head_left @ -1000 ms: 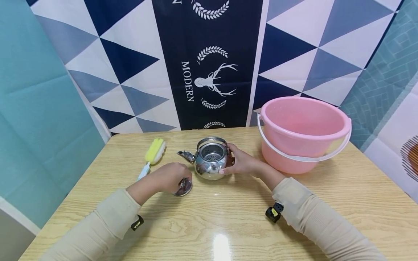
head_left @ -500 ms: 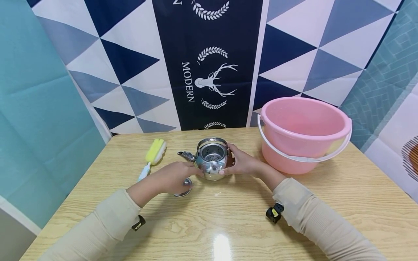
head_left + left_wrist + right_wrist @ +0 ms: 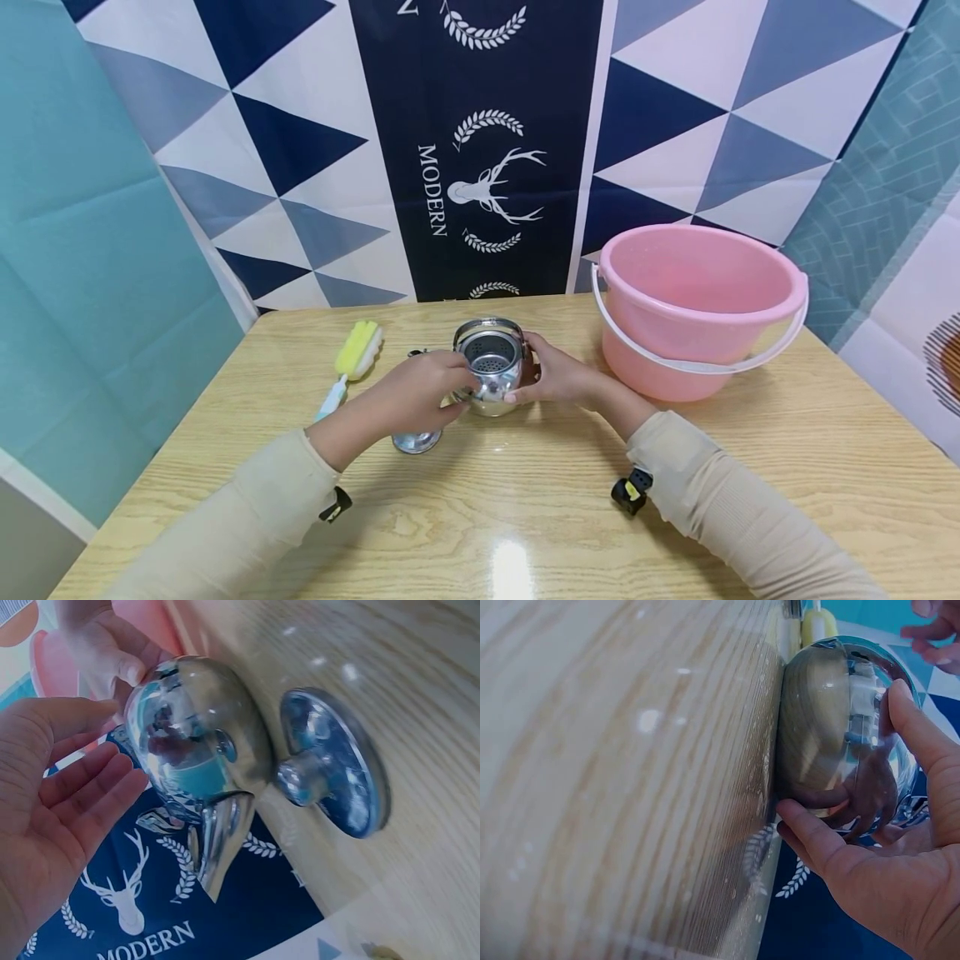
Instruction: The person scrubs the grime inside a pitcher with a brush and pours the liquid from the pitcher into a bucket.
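Note:
A shiny steel teapot (image 3: 497,402) stands uncovered on the wooden table, its perforated strainer (image 3: 491,360) seated in the mouth and its bail handle raised. My right hand (image 3: 557,375) holds the pot's right side, thumb and fingers spread round the belly in the right wrist view (image 3: 885,847). At the pot's left side is my left hand (image 3: 423,390), its fingers (image 3: 97,780) relaxed and holding nothing. It covers most of the spout in the head view; the left wrist view shows that spout (image 3: 225,836) plainly. Below the left hand lies the round steel lid (image 3: 417,442), knob up.
A yellow and white sponge brush (image 3: 357,350) with a pale handle lies at the left back. The pink bucket (image 3: 675,354), its white handle (image 3: 697,366) hanging down in front, stands at the right. Patterned cloth (image 3: 480,167) hangs behind the table (image 3: 480,517).
My left hand has let go of the lid, leaving it on the table, and has moved right and up to the teapot. The right hand stays on the pot.

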